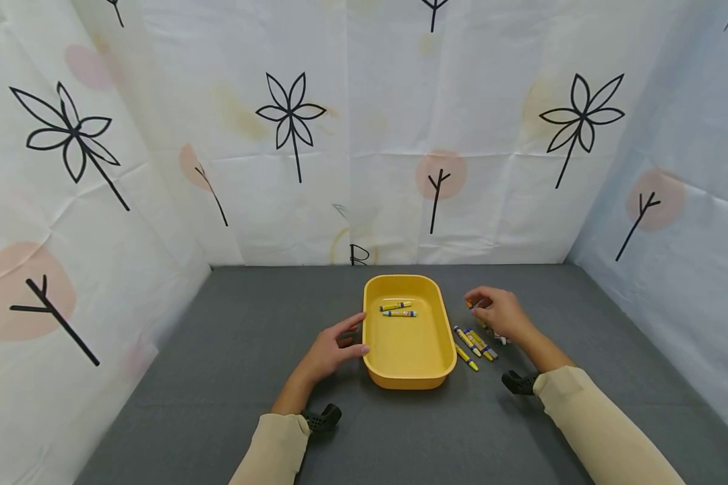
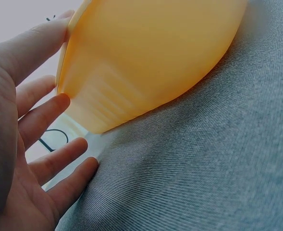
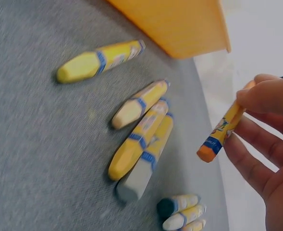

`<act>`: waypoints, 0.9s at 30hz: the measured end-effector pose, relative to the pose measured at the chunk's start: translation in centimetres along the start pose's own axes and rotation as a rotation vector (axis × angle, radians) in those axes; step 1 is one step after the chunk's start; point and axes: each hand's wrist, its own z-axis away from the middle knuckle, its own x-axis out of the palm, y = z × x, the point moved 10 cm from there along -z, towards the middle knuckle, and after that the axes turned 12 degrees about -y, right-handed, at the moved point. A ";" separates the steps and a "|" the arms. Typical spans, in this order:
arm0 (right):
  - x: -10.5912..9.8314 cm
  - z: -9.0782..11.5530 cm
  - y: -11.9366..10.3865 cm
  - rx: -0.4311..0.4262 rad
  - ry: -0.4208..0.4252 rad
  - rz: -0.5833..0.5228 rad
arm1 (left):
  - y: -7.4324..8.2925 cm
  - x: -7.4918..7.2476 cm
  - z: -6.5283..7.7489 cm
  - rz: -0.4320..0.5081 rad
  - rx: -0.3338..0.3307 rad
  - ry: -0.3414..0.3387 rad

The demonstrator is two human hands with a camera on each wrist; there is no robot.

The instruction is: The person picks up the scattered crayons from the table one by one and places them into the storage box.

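A yellow plastic tray (image 1: 409, 357) stands on the grey cloth, with two crayons (image 1: 398, 313) lying inside near its far end. Straight fingers of my left hand (image 1: 330, 350) touch the tray's left rim; in the left wrist view the thumb and fingertips meet its edge. Right of the tray, my right hand (image 1: 500, 313) pinches an orange crayon (image 3: 223, 127) between thumb and fingers, raised above the cloth. Below it lie several loose crayons, among them a yellow-green one (image 3: 83, 66), a grey one (image 3: 140, 175) and a dark green one (image 3: 172, 204).
A grey cloth (image 1: 249, 337) covers the table. White fabric (image 1: 376, 135) printed with plants hangs behind and at both sides. A black wrist strap (image 1: 323, 419) sits on the left wrist, another strap (image 1: 520, 382) on the right.
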 end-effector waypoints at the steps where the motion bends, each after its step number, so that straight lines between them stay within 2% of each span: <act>1: -0.2 0.0 -0.2 -0.003 0.014 -0.002 | 0.0 0.0 0.0 0.000 0.001 0.000; 5: -0.8 -0.4 -1.0 -0.013 0.050 -0.002 | 0.0 0.0 0.0 0.001 0.004 0.001; 13: -1.6 -1.9 -3.3 -0.042 0.060 -0.010 | 0.0 0.0 -0.1 0.003 -0.002 0.004; 20: -1.3 -3.7 -5.6 -0.069 0.010 -0.040 | 0.0 0.0 0.0 0.003 0.000 0.004; 27: -0.1 -5.7 -7.6 -0.100 -0.073 -0.070 | 0.0 0.0 0.0 0.006 0.007 0.006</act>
